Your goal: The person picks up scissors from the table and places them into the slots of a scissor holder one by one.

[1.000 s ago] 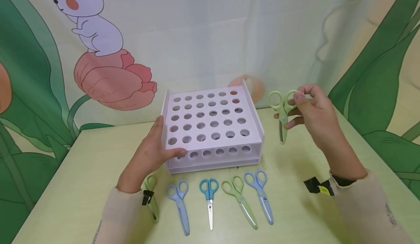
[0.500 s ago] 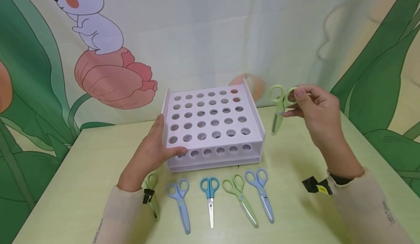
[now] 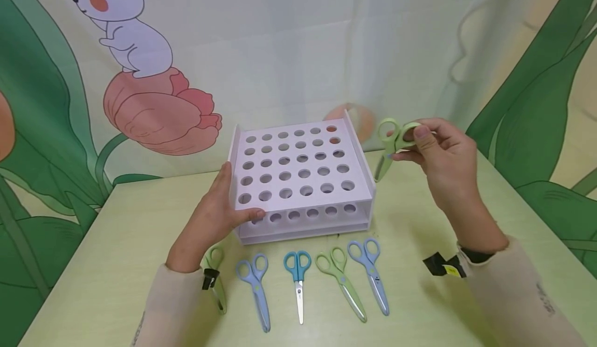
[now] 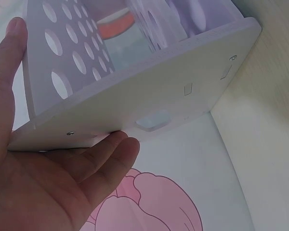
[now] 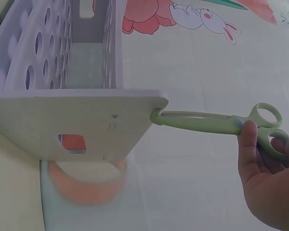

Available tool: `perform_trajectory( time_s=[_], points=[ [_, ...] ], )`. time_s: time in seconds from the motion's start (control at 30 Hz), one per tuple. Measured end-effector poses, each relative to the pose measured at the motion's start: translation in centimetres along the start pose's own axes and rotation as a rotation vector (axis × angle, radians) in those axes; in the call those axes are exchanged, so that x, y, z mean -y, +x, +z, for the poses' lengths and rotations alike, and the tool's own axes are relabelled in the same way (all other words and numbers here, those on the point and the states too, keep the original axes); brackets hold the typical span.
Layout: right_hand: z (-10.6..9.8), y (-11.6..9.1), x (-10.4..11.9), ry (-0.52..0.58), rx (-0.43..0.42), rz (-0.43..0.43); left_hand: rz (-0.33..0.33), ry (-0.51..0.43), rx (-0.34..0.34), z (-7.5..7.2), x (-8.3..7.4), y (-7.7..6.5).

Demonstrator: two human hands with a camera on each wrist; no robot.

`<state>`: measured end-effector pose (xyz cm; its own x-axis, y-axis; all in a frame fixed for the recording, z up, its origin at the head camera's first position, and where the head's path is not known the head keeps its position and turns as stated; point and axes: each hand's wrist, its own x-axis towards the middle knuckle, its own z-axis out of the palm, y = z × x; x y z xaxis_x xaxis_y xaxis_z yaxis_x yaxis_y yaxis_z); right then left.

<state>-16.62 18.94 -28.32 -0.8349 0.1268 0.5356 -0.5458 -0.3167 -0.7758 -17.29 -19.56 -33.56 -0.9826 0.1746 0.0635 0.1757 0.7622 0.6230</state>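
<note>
A white rack (image 3: 275, 155) with rows of round holes stands on the table at the middle of the head view. My left hand (image 3: 210, 220) grips its left front corner, thumb over the front edge and fingers against the side panel (image 4: 159, 91). To the right of the rack, my right hand (image 3: 450, 168) pinches green scissors (image 3: 383, 165) by one handle loop, above the table. The scissors' covered blades point down and left. In the right wrist view, the tip of the scissors (image 5: 202, 125) appears at the rack's side panel corner; I cannot tell whether they touch.
In front of the rack lie blue scissors (image 3: 260, 300), teal scissors (image 3: 291, 266), green scissors (image 3: 350, 295) and more blue scissors (image 3: 378, 287). Another green pair (image 3: 220, 295) is partly hidden by the left wrist. A printed curtain (image 3: 289, 41) hangs behind the table.
My right hand has moved the green scissors left toward the rack and slightly up, tilting their tip further left. My left hand keeps its place on the rack.
</note>
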Motion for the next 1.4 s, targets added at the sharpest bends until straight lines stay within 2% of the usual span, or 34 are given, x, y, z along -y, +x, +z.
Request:
perform_trajectory(
  time_s=[0.3, 0.47, 0.8, 1.13, 1.4],
  points=[
    [0.4, -0.1, -0.1, 0.043, 0.037, -0.069, 0.005, -0.011, -0.001, 0.0, 0.0, 0.0],
    [0.6, -0.1, -0.2, 0.083, 0.078, -0.076, -0.004, -0.006, -0.004, 0.0, 0.0, 0.0],
    [0.9, -0.3, -1.4, -0.026, 0.114, -0.04, -0.001, -0.011, -0.004, 0.0, 0.1, 0.0],
    [0.4, -0.2, -2.5, -0.063, 0.085, 0.007, 0.011, -0.006, -0.011, 0.2, 0.0, 0.1],
    [0.1, -0.1, -3.3, -0.04, 0.033, 0.007, -0.005, 0.012, -0.006, 0.1, 0.0, 0.1]
  ],
)
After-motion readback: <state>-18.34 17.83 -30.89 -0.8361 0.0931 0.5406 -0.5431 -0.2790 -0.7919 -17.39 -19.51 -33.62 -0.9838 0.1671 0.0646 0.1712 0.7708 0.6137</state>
